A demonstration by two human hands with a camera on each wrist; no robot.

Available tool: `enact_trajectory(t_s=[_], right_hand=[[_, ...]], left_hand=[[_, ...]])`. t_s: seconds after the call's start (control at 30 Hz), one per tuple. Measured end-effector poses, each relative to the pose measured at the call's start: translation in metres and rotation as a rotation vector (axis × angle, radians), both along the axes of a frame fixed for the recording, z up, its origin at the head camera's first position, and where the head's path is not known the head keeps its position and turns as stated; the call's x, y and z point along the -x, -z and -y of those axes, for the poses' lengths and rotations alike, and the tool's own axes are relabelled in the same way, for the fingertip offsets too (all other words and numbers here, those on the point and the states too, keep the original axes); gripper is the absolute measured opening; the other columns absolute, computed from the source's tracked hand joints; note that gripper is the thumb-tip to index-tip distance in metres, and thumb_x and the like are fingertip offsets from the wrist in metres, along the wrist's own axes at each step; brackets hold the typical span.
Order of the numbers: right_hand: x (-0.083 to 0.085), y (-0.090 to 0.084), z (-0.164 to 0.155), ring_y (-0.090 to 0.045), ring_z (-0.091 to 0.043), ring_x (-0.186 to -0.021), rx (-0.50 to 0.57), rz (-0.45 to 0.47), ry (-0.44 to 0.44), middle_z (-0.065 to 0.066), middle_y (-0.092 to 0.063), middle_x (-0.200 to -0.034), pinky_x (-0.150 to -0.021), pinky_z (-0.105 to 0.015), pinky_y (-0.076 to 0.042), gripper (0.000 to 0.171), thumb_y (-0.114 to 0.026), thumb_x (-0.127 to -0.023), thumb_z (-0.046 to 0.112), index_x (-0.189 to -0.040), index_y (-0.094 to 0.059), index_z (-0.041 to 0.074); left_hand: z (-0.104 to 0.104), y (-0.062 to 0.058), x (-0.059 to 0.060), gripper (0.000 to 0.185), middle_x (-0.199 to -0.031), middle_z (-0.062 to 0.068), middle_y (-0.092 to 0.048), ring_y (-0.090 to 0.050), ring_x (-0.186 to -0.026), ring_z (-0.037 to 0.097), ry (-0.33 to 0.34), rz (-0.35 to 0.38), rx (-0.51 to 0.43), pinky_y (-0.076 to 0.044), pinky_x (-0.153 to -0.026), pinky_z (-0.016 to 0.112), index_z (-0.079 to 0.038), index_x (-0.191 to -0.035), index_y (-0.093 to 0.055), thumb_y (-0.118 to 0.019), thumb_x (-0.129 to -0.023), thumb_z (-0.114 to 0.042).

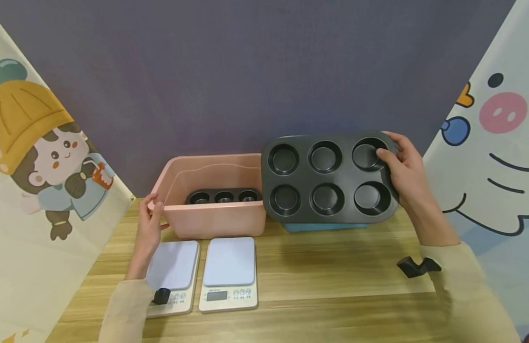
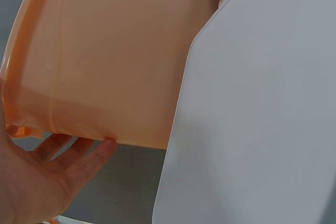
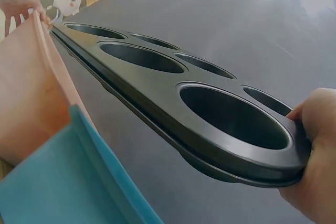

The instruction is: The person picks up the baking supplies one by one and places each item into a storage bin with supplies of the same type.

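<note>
Cream sleeves (image 1: 470, 295) reach in from the lower corners, nearest of all. Two kitchen scales (image 1: 228, 267) lie side by side on the wood-grain desk (image 1: 311, 309), the left one partly covered by a sleeve. Beyond them, the right hand (image 1: 406, 174) grips a dark six-cup muffin tin (image 1: 304, 178) by its right short end, thumb at the upper cup, other fingers behind. This tin is held up above a blue bin (image 3: 47, 182), its cups facing the camera. It looks like thin coated metal: stiff, fairly light, hard to break, perhaps a little slick. One short end should serve as a hold, though the free end may dip; both short rims would steady it better. Leftward, the left hand (image 1: 148, 233) holds the rim of a pink bin (image 1: 215, 220), probably flexible plastic, its fingers narrow around the corner. A second tin (image 1: 211, 194) lies inside. Farther back rises a plain dark grey backdrop (image 1: 264, 71), with cartoon-printed panels (image 1: 15, 200) on both sides.
</note>
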State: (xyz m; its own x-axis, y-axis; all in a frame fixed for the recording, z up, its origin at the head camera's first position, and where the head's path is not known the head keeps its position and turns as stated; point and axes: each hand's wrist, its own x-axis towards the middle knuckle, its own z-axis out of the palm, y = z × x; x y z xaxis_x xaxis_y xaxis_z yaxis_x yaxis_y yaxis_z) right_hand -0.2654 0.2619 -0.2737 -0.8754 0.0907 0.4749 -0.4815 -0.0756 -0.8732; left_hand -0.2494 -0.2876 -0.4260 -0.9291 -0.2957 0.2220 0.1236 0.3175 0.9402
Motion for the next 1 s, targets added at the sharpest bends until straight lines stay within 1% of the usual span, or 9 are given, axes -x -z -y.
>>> enact_trajectory(t_s=[0.13,0.2,0.37,0.43,0.5,0.57,0.73,0.9,1.0], right_hand=[[0.006,-0.008,0.014,-0.071,-0.009,-0.077,0.004,0.013,-0.019,-0.001,-0.069,-0.104,-0.061,-0.019,-0.057,0.034,-0.063,-0.096,0.007,-0.13,-0.057,0.012],[0.009,-0.012,0.021,-0.072,-0.01,-0.077,0.006,0.017,-0.029,-0.001,-0.068,-0.105,-0.061,-0.02,-0.057,0.035,-0.063,-0.096,0.008,-0.131,-0.057,0.012],[0.018,-0.02,0.041,-0.07,-0.009,-0.077,-0.024,0.015,-0.01,0.0,-0.067,-0.104,-0.062,-0.019,-0.056,0.035,-0.063,-0.096,0.009,-0.131,-0.057,0.012],[0.021,-0.023,0.049,-0.069,-0.009,-0.077,-0.038,0.011,-0.001,0.0,-0.067,-0.104,-0.063,-0.018,-0.056,0.034,-0.063,-0.097,0.009,-0.131,-0.058,0.012],[0.024,-0.025,0.057,-0.069,-0.009,-0.077,-0.039,0.007,-0.01,-0.001,-0.067,-0.104,-0.063,-0.019,-0.055,0.034,-0.062,-0.097,0.009,-0.131,-0.057,0.011],[0.028,-0.027,0.064,-0.069,-0.01,-0.077,-0.043,0.002,-0.017,-0.001,-0.067,-0.103,-0.063,-0.019,-0.055,0.035,-0.062,-0.097,0.009,-0.131,-0.057,0.011],[0.034,-0.029,0.081,-0.068,-0.013,-0.079,-0.057,0.007,-0.051,-0.005,-0.064,-0.105,-0.063,-0.021,-0.056,0.037,-0.06,-0.099,0.012,-0.135,-0.054,0.012],[0.041,-0.03,0.099,-0.067,-0.015,-0.08,-0.107,0.014,-0.026,-0.006,-0.062,-0.105,-0.062,-0.022,-0.056,0.036,-0.059,-0.1,0.015,-0.135,-0.054,0.014],[0.045,-0.029,0.11,-0.066,-0.014,-0.079,-0.138,0.017,-0.01,-0.004,-0.062,-0.102,-0.063,-0.022,-0.055,0.036,-0.058,-0.1,0.015,-0.135,-0.054,0.014]], left_hand=[[0.001,0.0,-0.001,0.053,-0.157,0.017,-0.025,-0.041,-0.132,0.034,-0.001,-0.004,0.005,-0.052,-0.069,0.017,-0.013,-0.152,-0.023,-0.038,-0.107,-0.036],[0.001,0.0,-0.001,0.053,-0.156,0.016,-0.026,-0.041,-0.131,0.033,-0.005,-0.003,0.003,-0.052,-0.069,0.018,-0.012,-0.152,-0.023,-0.038,-0.107,-0.037],[0.001,0.0,-0.001,0.052,-0.154,0.014,-0.028,-0.042,-0.128,0.028,-0.015,0.001,0.005,-0.053,-0.069,0.02,-0.011,-0.151,-0.025,-0.038,-0.108,-0.036],[0.0,0.0,-0.001,0.052,-0.154,0.015,-0.028,-0.042,-0.128,0.028,-0.015,0.0,0.005,-0.053,-0.069,0.02,-0.011,-0.151,-0.025,-0.038,-0.108,-0.036],[0.0,-0.001,-0.001,0.052,-0.154,0.015,-0.029,-0.043,-0.127,0.028,-0.014,-0.001,0.004,-0.053,-0.068,0.02,-0.012,-0.151,-0.024,-0.038,-0.108,-0.035],[0.0,-0.001,-0.002,0.052,-0.153,0.015,-0.029,-0.043,-0.126,0.027,-0.013,0.001,0.002,-0.053,-0.069,0.02,-0.013,-0.152,-0.024,-0.037,-0.107,-0.036],[0.0,-0.001,-0.002,0.053,-0.154,0.015,-0.029,-0.042,-0.129,0.029,-0.003,-0.007,-0.005,-0.053,-0.069,0.019,-0.014,-0.152,-0.024,-0.038,-0.107,-0.037],[0.0,-0.001,0.0,0.053,-0.156,0.016,-0.026,-0.041,-0.132,0.033,0.002,-0.013,-0.007,-0.051,-0.068,0.017,-0.012,-0.152,-0.024,-0.038,-0.107,-0.037],[-0.001,-0.001,0.0,0.053,-0.157,0.016,-0.026,-0.041,-0.132,0.034,0.004,-0.009,-0.006,-0.051,-0.068,0.016,-0.011,-0.151,-0.024,-0.038,-0.107,-0.037]])
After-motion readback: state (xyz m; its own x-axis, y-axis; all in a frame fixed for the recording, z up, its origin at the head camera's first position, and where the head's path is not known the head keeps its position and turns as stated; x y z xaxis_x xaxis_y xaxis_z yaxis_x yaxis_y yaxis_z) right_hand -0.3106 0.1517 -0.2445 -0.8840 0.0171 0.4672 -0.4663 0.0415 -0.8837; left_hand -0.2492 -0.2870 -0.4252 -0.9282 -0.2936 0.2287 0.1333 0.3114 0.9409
